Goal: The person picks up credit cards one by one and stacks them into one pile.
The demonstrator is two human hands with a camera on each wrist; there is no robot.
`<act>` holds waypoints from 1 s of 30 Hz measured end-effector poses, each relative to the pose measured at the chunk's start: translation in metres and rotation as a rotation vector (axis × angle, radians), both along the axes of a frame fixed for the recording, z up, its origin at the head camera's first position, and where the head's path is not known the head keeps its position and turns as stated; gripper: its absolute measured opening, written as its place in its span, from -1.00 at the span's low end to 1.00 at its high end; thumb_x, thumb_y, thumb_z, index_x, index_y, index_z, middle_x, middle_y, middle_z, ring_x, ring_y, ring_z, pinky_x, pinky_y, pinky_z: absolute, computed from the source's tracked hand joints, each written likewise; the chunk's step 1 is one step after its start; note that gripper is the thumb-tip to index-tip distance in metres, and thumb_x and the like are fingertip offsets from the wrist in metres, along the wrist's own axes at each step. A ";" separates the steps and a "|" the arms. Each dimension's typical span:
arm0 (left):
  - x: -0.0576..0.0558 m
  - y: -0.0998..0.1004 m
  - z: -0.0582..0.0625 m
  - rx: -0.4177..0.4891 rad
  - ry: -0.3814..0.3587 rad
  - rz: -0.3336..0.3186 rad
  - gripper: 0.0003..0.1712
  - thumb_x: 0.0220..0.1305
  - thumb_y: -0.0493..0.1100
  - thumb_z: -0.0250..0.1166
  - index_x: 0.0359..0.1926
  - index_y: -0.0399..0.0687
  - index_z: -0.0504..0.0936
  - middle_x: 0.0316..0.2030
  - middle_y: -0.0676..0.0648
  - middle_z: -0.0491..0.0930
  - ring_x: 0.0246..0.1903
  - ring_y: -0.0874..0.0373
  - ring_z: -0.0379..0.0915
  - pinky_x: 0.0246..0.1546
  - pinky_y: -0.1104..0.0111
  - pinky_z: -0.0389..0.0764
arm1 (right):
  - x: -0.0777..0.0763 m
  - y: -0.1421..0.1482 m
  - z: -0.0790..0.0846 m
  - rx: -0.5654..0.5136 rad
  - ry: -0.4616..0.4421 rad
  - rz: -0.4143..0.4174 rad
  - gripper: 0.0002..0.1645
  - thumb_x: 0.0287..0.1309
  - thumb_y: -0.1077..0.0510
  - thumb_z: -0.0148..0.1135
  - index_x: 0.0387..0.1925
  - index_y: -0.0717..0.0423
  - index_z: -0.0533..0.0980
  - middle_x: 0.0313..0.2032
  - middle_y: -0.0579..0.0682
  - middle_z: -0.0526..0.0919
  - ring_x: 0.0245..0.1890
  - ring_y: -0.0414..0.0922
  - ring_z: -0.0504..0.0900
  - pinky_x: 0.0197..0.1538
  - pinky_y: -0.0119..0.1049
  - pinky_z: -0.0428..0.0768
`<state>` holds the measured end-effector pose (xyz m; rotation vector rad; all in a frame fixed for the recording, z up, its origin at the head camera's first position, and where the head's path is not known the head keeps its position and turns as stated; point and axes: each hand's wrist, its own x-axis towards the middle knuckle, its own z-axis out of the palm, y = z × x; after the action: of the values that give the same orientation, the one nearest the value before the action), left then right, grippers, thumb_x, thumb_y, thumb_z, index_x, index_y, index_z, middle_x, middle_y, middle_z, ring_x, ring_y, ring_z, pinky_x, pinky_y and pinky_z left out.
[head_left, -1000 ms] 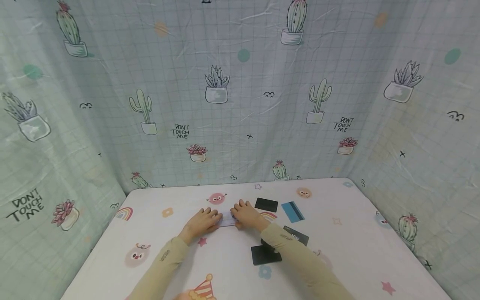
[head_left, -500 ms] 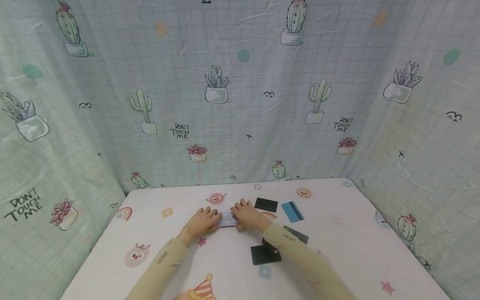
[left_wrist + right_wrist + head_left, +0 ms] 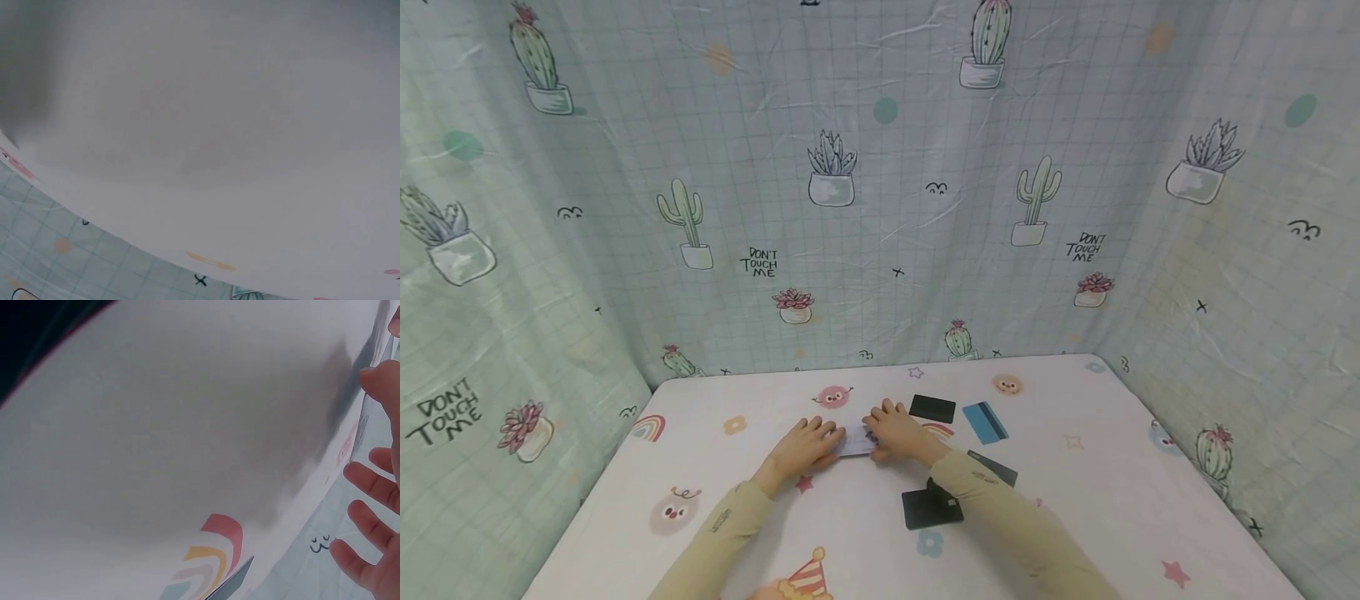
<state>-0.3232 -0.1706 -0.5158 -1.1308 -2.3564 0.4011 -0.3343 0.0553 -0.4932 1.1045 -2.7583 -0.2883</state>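
In the head view, a pale, thin, flat rectangular piece [image 3: 853, 442] lies between my two hands, low over the table. My left hand [image 3: 805, 443] grips its left end, fingers bent over it. At the other end my right hand [image 3: 898, 433] holds it, covering a dark mark printed there. The right wrist view shows the piece [image 3: 359, 434] edge-on and partly see-through, with the thumb [image 3: 381, 381] on the near side and fingers [image 3: 372, 481] on the far side. No part of the left hand appears in the left wrist view.
Right of the hands lie a black card [image 3: 932, 408], a blue card [image 3: 985, 422] with a dark stripe and a dark grey card [image 3: 996, 469]. A black card [image 3: 928, 510] sits nearer, partly beside the right sleeve [image 3: 1000, 508]. A patterned curtain [image 3: 880, 208] surrounds the white table [image 3: 865, 542].
The right forearm has shifted slightly, and its sleeve now covers the lettering on the dark grey card. Both hands stay on the pale piece in nearly the same place.
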 end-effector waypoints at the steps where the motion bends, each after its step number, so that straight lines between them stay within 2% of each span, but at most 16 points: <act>1: 0.001 0.000 0.001 0.002 -0.002 -0.003 -0.54 0.13 0.13 0.15 0.01 0.05 0.41 -0.23 0.03 0.48 -0.29 0.12 0.37 -0.35 0.30 0.43 | 0.001 0.000 0.000 -0.004 -0.002 0.000 -0.27 -0.08 -0.29 0.16 0.09 -0.02 0.34 -0.08 -0.09 0.45 -0.14 -0.14 0.29 -0.07 -0.20 0.35; 6: 0.005 0.002 0.003 0.001 -0.005 -0.019 -0.53 0.12 0.13 0.16 0.02 0.07 0.40 -0.24 0.02 0.48 -0.30 0.14 0.37 -0.36 0.32 0.43 | 0.003 0.003 0.001 -0.028 0.000 0.013 -0.27 -0.10 -0.32 0.17 0.06 -0.02 0.37 -0.11 -0.10 0.45 -0.18 -0.15 0.28 -0.10 -0.23 0.34; 14: 0.009 0.002 0.003 0.020 0.017 -0.053 -0.51 0.09 0.14 0.18 0.02 0.08 0.39 -0.22 0.02 0.49 -0.26 0.14 0.39 -0.32 0.31 0.45 | 0.009 0.006 0.004 -0.046 0.064 0.036 -0.26 -0.15 -0.34 0.18 0.03 -0.02 0.39 -0.16 -0.10 0.46 -0.22 -0.15 0.28 -0.18 -0.26 0.34; 20: 0.012 0.003 0.004 0.043 0.033 -0.077 -0.50 0.07 0.14 0.20 0.01 0.07 0.40 -0.23 0.02 0.49 -0.25 0.12 0.39 -0.32 0.29 0.46 | 0.012 0.008 0.006 -0.074 0.020 0.022 -0.26 -0.15 -0.32 0.20 0.04 0.00 0.38 -0.14 -0.09 0.46 -0.20 -0.14 0.28 -0.14 -0.23 0.35; 26: 0.018 0.004 0.006 0.041 -0.002 -0.061 -0.50 0.11 0.14 0.16 0.05 0.08 0.39 -0.19 0.01 0.49 -0.21 0.12 0.40 -0.28 0.28 0.47 | 0.017 0.012 0.006 -0.095 -0.021 0.015 -0.26 -0.14 -0.28 0.22 0.06 0.00 0.37 -0.11 -0.07 0.46 -0.16 -0.12 0.30 -0.04 -0.13 0.40; 30: 0.021 0.006 0.006 0.047 -0.004 -0.070 -0.49 0.11 0.13 0.17 0.06 0.09 0.37 -0.18 0.01 0.48 -0.21 0.12 0.39 -0.27 0.28 0.46 | 0.020 0.014 0.007 -0.108 -0.019 0.016 -0.26 -0.16 -0.27 0.24 0.06 -0.01 0.37 -0.11 -0.08 0.46 -0.16 -0.13 0.29 -0.05 -0.13 0.39</act>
<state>-0.3019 -0.1648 -0.5101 -1.1894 -2.3094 0.3174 -0.3140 0.0693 -0.4867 1.1078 -2.7439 -0.1253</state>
